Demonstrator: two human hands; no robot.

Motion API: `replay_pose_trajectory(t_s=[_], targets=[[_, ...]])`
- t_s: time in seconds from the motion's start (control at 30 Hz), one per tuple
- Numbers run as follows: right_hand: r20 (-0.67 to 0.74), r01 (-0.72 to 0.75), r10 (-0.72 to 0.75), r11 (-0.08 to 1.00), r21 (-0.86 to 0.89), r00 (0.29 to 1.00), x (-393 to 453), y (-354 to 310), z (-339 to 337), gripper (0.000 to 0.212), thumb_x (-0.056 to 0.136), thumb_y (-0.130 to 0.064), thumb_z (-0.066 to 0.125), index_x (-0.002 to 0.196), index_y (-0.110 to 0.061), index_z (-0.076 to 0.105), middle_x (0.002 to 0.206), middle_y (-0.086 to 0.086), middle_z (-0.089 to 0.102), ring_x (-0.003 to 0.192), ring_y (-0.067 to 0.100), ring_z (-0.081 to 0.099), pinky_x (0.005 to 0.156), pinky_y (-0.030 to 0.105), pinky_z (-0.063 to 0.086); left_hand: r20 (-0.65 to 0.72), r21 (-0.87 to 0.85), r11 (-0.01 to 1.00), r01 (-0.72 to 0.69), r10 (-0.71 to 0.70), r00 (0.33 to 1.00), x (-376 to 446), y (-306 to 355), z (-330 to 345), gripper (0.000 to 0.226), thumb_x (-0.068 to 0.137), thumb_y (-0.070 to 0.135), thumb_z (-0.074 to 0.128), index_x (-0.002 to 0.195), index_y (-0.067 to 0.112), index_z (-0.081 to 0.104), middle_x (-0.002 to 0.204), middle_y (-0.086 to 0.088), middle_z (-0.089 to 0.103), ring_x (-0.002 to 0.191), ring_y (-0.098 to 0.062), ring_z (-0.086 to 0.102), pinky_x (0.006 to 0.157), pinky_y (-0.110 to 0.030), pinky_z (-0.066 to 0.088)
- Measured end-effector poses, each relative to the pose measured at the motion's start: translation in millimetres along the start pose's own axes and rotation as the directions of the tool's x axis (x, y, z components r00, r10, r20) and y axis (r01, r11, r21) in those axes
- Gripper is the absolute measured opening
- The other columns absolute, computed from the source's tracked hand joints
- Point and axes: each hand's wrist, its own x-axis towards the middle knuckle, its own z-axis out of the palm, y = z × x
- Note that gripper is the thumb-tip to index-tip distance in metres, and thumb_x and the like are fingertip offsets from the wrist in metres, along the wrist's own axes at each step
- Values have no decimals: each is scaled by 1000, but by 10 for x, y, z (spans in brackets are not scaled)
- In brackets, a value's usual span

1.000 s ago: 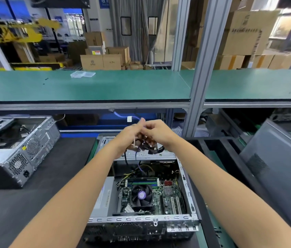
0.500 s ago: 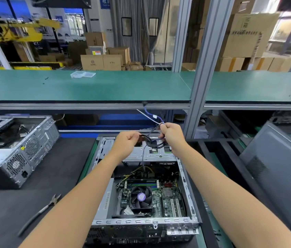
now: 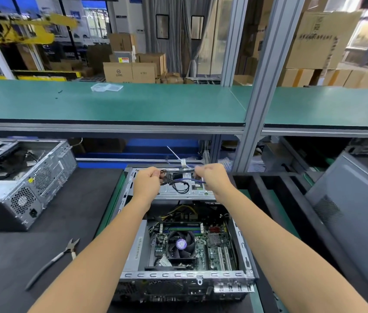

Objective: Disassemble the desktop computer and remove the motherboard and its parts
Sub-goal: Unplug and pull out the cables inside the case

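Note:
An open desktop computer case lies in front of me, its motherboard and black CPU fan exposed. Above the case's far drive bay, my left hand grips a bundle of black cables. My right hand pinches a blue cable and a white cable tie stretched between both hands. The two hands are pulled apart over the bay.
Cutting pliers lie on the black mat left of the case. A second opened computer case sits at the far left. A grey side panel leans at right. A green shelf runs above.
My hands have moved apart, stretching the cables and tie between them. The view has tipped down, bringing the pliers into sight.

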Motion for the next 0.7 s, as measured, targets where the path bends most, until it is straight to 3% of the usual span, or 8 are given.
replay_pose_trajectory(t_s=[0.1, 0.17, 0.27, 0.4, 0.47, 0.53, 0.63, 0.7], targets=[[175, -56, -30, 882, 468, 984, -13, -112, 19, 20, 102, -19, 47, 97, -10, 64, 58, -2, 46, 62, 14, 48, 58, 23, 42, 219, -82, 997, 13, 5, 976, -59, 85, 27, 36, 103, 10, 38, 74, 13, 60, 71, 3, 63, 54, -3, 54, 54, -16, 44], [271, -56, -115, 832, 552, 956, -9, -130, 36, 22, 104, -18, 41, 115, -16, 60, 62, -2, 51, 65, 14, 54, 58, 22, 48, 267, -70, 997, -34, 51, 962, -88, 146, 41, 35, 102, 6, 37, 78, 17, 61, 72, 1, 61, 54, -2, 55, 57, -19, 44], [325, 10, -173, 895, 447, 930, 11, -74, 60, 33, 103, -12, 41, 132, -22, 52, 62, -3, 48, 54, 11, 43, 52, 21, 39, 296, -150, 989, -16, 60, 953, -119, 211, 51, 34, 102, 7, 38, 85, 23, 63, 71, 2, 58, 58, -11, 48, 54, -22, 36], [266, 206, -250, 961, 183, 931, 10, 7, 9, 34, 99, -10, 46, 128, -26, 53, 63, -2, 49, 55, 10, 38, 49, 18, 32, 460, -193, 981, 14, 78, 885, -124, 274, -43, 33, 90, 41, 62, 78, 11, 62, 52, 9, 34, 45, -8, 26, 42, -18, 23], [234, 312, -306, 950, 10, 923, 0, 31, -27, 31, 98, -11, 47, 123, -26, 58, 62, -3, 55, 61, 13, 47, 57, 20, 40, 494, -96, 995, -16, 61, 867, -111, 261, -69, 27, 83, 31, 72, 70, 11, 58, 47, 9, 35, 44, -9, 26, 41, -18, 23], [217, 342, -312, 932, -119, 925, 4, 58, -49, 29, 98, -10, 45, 119, -23, 60, 64, -1, 56, 64, 19, 48, 63, 28, 41, 482, -67, 997, 26, 10, 876, -103, 249, -84, 14, 79, 6, 66, 67, 12, 62, 46, 13, 48, 48, -10, 34, 45, -19, 27], [256, 256, -208, 951, -174, 944, -5, 107, -48, 28, 100, -7, 43, 120, -14, 60, 68, 2, 55, 66, 20, 47, 63, 29, 41, 439, -89, 992, 92, -44, 897, -94, 203, -136, 19, 60, 1, 52, 65, 13, 67, 58, 7, 60, 66, -16, 47, 59, -26, 36], [308, 161, -119, 981, -113, 944, -29, 100, -6, 28, 100, -4, 43, 124, -4, 57, 72, 4, 53, 65, 15, 49, 60, 23, 45, 464, -85, 991, 103, -52, 884, -89, 147, -148, 31, 61, -5, 46, 71, 13, 70, 74, 0, 67, 76, -16, 55, 65, -24, 40]])
